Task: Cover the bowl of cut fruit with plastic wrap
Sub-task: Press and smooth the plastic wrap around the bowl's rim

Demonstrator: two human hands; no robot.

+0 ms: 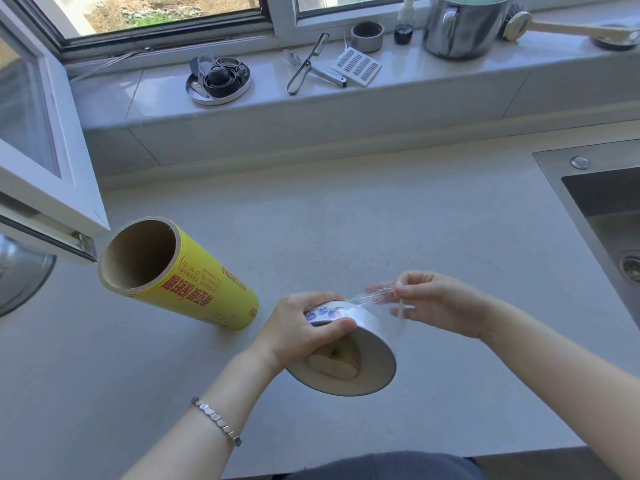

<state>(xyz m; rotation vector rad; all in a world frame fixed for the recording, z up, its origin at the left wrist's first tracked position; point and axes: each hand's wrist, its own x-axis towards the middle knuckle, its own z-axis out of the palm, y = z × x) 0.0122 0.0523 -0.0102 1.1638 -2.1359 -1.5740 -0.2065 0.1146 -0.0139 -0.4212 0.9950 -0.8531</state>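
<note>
A white bowl (372,344) with a blue flower pattern is tipped toward me above the counter, and pale cut fruit (334,362) shows inside it. My left hand (301,327) grips the bowl's far side, thumb across the outer wall. My right hand (440,303) pinches a stretched piece of clear plastic wrap (375,299) beside the bowl's upper right edge. The wrap runs from my fingers onto the bowl's wall. A yellow roll of plastic wrap (194,285) stands on the counter to the left, its open cardboard core facing me.
A steel sink (602,216) is set into the grey counter (311,220) at the right. An open window sash (45,161) juts in at the left above a metal lid (20,271). The sill holds a peeler (304,67), a round tin (218,77) and a steel pot (460,26).
</note>
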